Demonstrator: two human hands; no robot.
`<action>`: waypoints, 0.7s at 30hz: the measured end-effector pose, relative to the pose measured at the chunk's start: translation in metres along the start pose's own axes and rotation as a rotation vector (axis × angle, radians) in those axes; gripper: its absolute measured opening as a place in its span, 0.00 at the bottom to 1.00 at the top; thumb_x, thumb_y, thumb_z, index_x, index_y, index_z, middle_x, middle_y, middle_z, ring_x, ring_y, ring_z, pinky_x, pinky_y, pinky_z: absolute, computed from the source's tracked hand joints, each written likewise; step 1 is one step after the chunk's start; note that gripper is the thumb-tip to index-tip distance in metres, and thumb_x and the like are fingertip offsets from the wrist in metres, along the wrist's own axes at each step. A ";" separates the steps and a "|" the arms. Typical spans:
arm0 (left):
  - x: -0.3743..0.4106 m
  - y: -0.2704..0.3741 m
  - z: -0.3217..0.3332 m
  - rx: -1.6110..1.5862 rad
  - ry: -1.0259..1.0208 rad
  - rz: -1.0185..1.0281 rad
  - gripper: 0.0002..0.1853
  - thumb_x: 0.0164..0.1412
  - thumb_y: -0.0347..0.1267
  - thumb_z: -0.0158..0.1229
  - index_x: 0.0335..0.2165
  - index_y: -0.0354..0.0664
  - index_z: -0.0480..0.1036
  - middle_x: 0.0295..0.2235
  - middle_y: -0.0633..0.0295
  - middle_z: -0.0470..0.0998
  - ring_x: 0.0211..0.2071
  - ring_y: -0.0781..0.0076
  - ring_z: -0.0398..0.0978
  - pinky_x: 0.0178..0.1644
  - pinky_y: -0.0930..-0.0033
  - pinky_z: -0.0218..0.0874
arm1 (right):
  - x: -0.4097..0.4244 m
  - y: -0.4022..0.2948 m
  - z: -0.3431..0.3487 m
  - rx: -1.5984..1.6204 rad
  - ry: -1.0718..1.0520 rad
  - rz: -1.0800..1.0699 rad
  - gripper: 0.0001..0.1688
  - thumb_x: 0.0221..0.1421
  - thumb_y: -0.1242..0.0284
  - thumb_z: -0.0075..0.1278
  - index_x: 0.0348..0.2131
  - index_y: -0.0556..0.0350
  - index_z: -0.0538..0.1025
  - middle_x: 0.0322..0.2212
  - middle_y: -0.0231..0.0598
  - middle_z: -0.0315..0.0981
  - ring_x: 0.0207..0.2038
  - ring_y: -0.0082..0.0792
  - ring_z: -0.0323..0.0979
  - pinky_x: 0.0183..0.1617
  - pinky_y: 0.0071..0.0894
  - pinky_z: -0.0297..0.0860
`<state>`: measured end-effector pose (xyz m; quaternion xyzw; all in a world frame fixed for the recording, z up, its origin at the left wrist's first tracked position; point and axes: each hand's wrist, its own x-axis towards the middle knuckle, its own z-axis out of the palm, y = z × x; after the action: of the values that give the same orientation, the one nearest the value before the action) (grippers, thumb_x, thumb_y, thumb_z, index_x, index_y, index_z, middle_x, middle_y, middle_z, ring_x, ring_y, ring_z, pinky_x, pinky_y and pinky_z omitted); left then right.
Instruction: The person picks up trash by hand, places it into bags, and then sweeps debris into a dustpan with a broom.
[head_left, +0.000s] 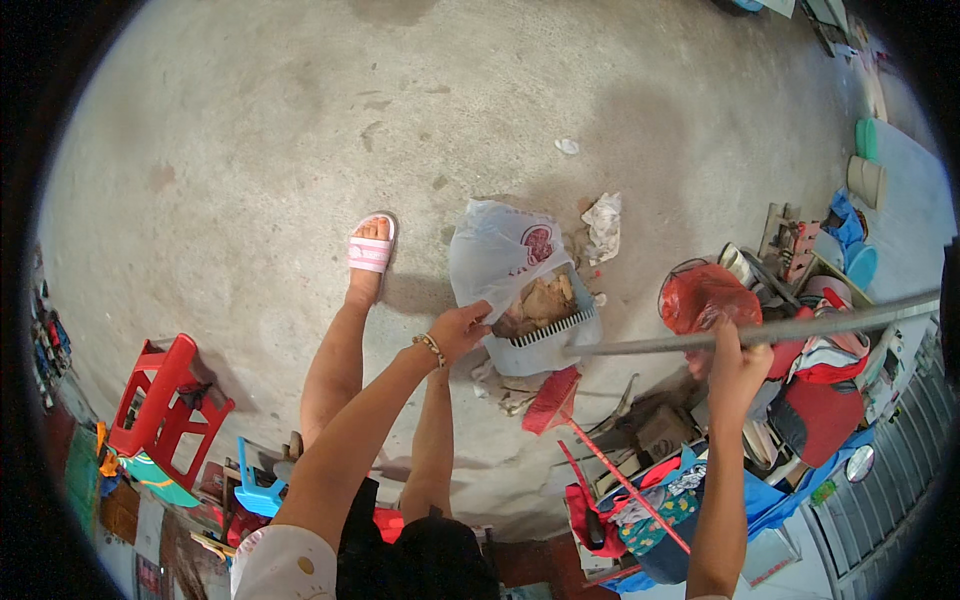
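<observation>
My left hand (459, 331) pinches the rim of a translucent white plastic bag (491, 244), which bears a red print and writing. Within the bag's mouth is a grey dustpan (555, 328) with a row of comb teeth along one side. Brownish crumpled waste (546, 301) lies in the dustpan. Raised at the right, my right hand (736, 364) is closed around a long grey pole (645, 346). The pole's lower end meets the side of the bag; its join to the dustpan cannot be made out.
A red broom (551, 405) stands just below the bag. Crumpled white paper (602, 227) and a small white scrap (568, 146) lie on the concrete floor (262, 150). Piled clutter and a red bag (705, 296) occupy the right. A red plastic stool (161, 405) is at lower left.
</observation>
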<state>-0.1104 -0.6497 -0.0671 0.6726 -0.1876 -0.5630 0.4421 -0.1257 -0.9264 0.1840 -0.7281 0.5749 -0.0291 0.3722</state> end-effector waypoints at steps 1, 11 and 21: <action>0.001 0.004 -0.001 0.048 -0.015 0.011 0.11 0.48 0.28 0.53 0.32 0.40 0.61 0.22 0.58 0.66 0.24 0.69 0.66 0.30 0.68 0.59 | 0.008 -0.006 0.007 -0.021 -0.014 -0.024 0.10 0.47 0.77 0.44 0.17 0.63 0.65 0.10 0.35 0.63 0.08 0.24 0.63 0.07 0.19 0.57; 0.021 0.010 -0.024 -0.081 0.122 -0.036 0.10 0.47 0.27 0.53 0.30 0.38 0.61 0.19 0.59 0.63 0.23 0.70 0.63 0.29 0.70 0.57 | 0.056 -0.089 0.064 -0.176 -0.271 -0.051 0.14 0.42 0.72 0.46 0.13 0.63 0.63 0.06 0.33 0.58 0.06 0.24 0.61 0.07 0.22 0.56; 0.021 0.014 -0.022 -0.171 0.057 -0.092 0.11 0.45 0.27 0.53 0.30 0.39 0.61 0.18 0.61 0.64 0.20 0.73 0.62 0.26 0.72 0.57 | 0.066 -0.073 0.040 -0.182 -0.298 -0.034 0.14 0.42 0.72 0.46 0.12 0.63 0.63 0.06 0.34 0.59 0.06 0.25 0.62 0.08 0.23 0.56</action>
<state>-0.0802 -0.6643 -0.0687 0.6563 -0.0950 -0.5773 0.4764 -0.0248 -0.9585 0.1721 -0.7647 0.5012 0.1250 0.3852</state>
